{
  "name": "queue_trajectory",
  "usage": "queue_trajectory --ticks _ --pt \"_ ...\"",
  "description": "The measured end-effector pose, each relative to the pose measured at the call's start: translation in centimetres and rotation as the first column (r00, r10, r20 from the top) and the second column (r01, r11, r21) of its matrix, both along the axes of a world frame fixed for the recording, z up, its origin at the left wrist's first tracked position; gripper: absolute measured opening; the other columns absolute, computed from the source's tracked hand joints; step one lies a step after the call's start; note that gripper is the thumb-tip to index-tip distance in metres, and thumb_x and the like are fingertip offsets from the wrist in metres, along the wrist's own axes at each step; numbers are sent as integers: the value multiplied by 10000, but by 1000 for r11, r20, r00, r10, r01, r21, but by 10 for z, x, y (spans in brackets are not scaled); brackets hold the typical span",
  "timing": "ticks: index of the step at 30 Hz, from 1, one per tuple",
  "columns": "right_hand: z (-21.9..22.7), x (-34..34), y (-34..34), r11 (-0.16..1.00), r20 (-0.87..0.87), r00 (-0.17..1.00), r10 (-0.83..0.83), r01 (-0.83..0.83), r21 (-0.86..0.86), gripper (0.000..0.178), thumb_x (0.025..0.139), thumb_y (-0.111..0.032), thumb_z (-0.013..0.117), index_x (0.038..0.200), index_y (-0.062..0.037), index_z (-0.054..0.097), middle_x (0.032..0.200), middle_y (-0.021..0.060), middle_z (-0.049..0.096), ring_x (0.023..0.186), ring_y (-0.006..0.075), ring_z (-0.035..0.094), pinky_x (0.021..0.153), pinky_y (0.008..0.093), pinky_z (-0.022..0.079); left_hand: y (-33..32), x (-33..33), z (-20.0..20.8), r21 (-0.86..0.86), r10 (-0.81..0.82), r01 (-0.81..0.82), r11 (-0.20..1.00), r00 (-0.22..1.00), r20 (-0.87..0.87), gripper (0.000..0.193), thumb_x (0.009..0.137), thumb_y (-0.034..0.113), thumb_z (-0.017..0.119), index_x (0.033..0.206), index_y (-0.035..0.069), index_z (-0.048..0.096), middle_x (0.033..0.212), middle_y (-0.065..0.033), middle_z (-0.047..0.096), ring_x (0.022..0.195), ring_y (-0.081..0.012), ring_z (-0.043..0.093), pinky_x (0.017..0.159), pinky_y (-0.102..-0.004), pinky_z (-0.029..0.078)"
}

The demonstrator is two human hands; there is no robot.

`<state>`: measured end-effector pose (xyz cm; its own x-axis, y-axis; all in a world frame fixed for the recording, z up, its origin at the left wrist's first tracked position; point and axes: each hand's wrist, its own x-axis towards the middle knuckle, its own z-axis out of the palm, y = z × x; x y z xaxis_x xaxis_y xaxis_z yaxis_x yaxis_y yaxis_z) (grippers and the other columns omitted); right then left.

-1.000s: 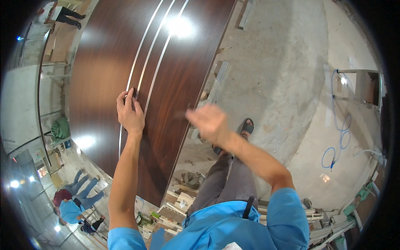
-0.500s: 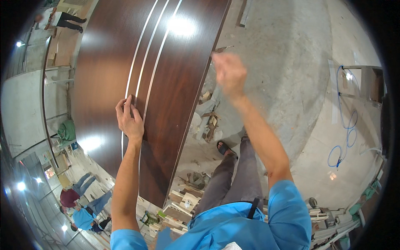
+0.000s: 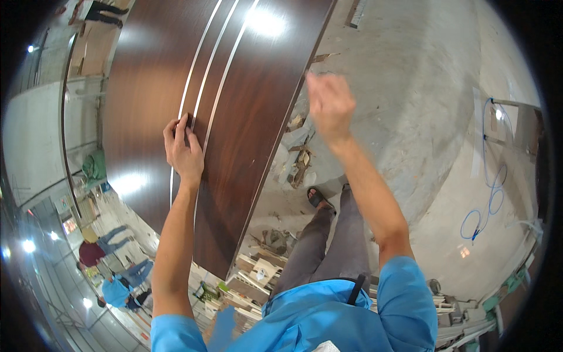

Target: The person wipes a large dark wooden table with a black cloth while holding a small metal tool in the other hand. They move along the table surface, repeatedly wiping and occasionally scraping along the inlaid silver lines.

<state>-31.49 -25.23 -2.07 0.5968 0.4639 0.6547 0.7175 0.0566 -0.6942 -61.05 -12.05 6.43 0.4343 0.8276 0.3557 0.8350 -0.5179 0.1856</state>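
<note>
A large glossy dark-brown wooden panel [image 3: 246, 135] stretches from the top of the view toward my body, with three thin pale strips [image 3: 206, 66] running along it. On these strips rests my left hand [image 3: 185, 151], its fingers bent and drawn together. A small dark spot shows at those fingertips, but what it is cannot be made out. Beside the panel's right edge my right hand [image 3: 332, 108] is raised, closed and slightly blurred. Its fingertips point toward that edge, and anything between them is hidden.
Scraps and debris [image 3: 300, 163] lie on the concrete floor under the panel's right edge. Wood offcuts [image 3: 258, 276] are piled near my legs. A blue hose [image 3: 484, 202] lies coiled at right. Several people [image 3: 120, 290] are off to the left, beyond the panel.
My left hand has slid a little farther up along the strips. My right hand stays closed near the panel's edge. The whole view has shifted slightly.
</note>
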Motion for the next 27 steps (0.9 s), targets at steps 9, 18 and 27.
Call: queue_trajectory --ticks 9,18,27 --pt "62 -98 -94 874 110 867 486 -480 -76 181 834 -4 729 999 -52 789 891 69 745 755 241 687 608 392 559 1 -4 -7 11 6 -6 1000 1000 28 357 953 114 659 1295 175 741 1293 -84 648 1179 -305 657 968 -439 548" --pt "61 -30 -43 840 312 879 362 -162 -519 271 786 -8 690 1054 -35 715 927 104 638 894 311 643 746 427 546 2 -4 -14 82 -20 16 997 998 53 346 920 131 696 1260 163 754 1260 -62 655 1062 -281 681 894 -422 560" --pt "95 -168 -192 480 -463 628 626 -777 -407 183 838 -40 713 1017 -48 752 941 103 665 906 273 666 736 401 568 -60 9 -7 -45 -205 210 977 974 101 480 926 163 739 1400 104 679 1558 -124 557 1315 -396 576 1134 -518 428"
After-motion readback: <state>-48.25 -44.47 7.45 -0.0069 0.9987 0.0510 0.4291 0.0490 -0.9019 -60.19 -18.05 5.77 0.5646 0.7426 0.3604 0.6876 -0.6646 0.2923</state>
